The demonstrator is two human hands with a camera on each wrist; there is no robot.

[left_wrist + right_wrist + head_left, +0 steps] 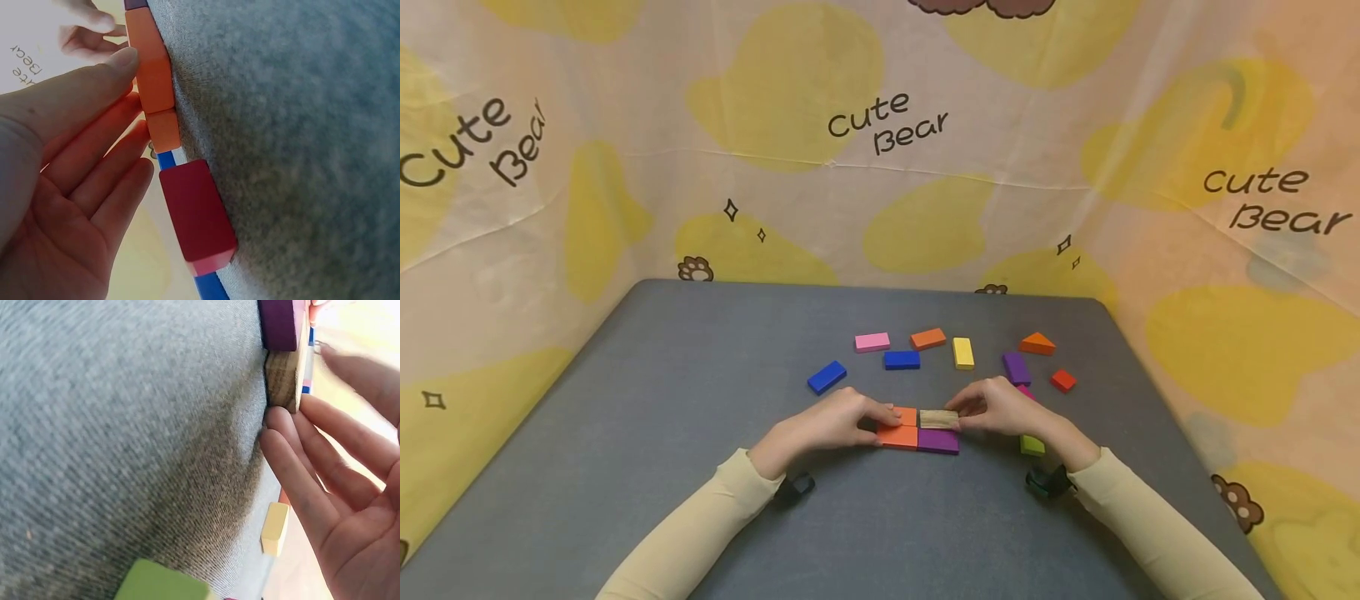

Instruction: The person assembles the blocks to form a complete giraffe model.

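Note:
Two orange blocks, a purple block and a wood-grain block lie together in two rows on the grey table. My left hand touches the orange pair at their left end, its index finger over the far one and its thumb by the near one. In the left wrist view the fingers look nearly straight. From the other side, the fingertips of my right hand touch the wood-grain block's right end. The right wrist view shows those fingers extended and the thumb apart. A dark pink block shows beside my left hand.
Behind the hands lie blue blocks, a pink block, an orange block and a yellow block. Toward the right are a purple block, an orange triangle, a red block and a green block.

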